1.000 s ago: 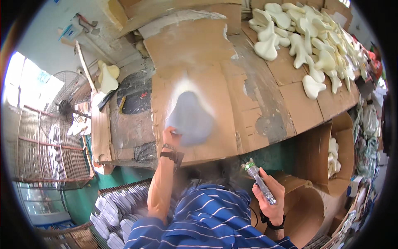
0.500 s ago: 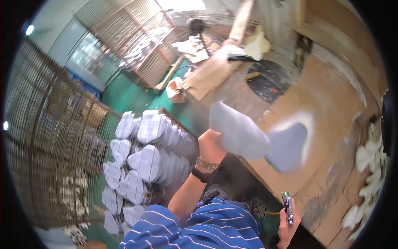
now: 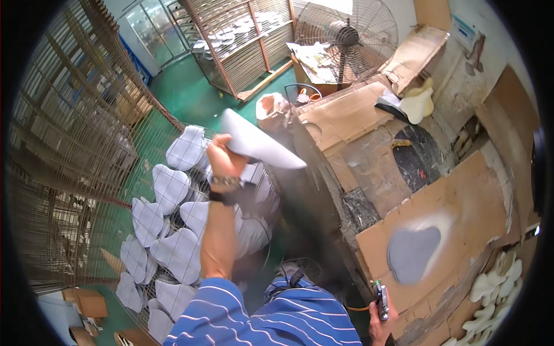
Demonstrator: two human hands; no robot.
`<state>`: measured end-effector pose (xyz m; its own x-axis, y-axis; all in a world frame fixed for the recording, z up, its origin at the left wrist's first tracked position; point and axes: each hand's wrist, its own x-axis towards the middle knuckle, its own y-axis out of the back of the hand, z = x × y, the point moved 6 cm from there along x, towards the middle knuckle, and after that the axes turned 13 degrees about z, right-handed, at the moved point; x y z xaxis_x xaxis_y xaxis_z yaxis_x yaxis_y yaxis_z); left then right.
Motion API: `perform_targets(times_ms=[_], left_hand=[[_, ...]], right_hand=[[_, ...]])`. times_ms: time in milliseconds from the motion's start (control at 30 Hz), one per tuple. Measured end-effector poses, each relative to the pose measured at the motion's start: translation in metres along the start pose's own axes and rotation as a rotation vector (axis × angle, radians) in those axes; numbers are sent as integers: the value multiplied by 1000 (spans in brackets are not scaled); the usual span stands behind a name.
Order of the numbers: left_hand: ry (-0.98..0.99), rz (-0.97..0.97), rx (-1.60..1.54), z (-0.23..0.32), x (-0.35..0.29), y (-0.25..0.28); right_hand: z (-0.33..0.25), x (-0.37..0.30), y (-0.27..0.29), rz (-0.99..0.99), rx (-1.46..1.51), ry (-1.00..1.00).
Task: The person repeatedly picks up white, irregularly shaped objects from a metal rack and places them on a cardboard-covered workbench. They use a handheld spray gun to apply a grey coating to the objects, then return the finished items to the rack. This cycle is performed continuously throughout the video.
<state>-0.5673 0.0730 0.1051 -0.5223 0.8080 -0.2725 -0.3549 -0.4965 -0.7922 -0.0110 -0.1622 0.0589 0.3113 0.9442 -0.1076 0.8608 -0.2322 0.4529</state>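
Note:
My left hand (image 3: 226, 158) is raised over the left side, its fingers closed on the edge of a flat, curved grey pad (image 3: 259, 141) held at a tilt. Below and beside it, several similar grey pads (image 3: 171, 189) lie in rows on a wire rack (image 3: 141, 173). Low on the right, my right hand (image 3: 382, 328) grips a small metal spray gun (image 3: 381, 303) with a green part at its top. Beyond the gun, another grey pad (image 3: 412, 254) lies on a cardboard sheet (image 3: 467, 196), with a whitish sprayed patch along its edge.
A cardboard-covered bench (image 3: 346, 118) runs along the right, with a dark round patch (image 3: 418, 161) on it. Cream-coloured pieces (image 3: 493, 282) pile at the lower right. A large fan (image 3: 346, 36) and a slatted rack (image 3: 242, 52) stand at the back; a tall wire rack (image 3: 69, 138) rises at left.
My left hand has carried the grey pad left and away from the bench, over the wire rack. The view has turned somewhat left. My right hand still holds the spray gun low.

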Motion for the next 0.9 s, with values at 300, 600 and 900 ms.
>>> perform_targets(times_ms=[300, 600, 900], left_hand=[[-207, 120, 55, 206, 142, 120], [-670, 1050, 1027, 250, 154, 386], [26, -197, 831, -120, -49, 24]], right_hand=[[-40, 13, -79, -55, -124, -6], [-52, 10, -103, -148, -116, 24], [-41, -28, -34, 130, -162, -78]])
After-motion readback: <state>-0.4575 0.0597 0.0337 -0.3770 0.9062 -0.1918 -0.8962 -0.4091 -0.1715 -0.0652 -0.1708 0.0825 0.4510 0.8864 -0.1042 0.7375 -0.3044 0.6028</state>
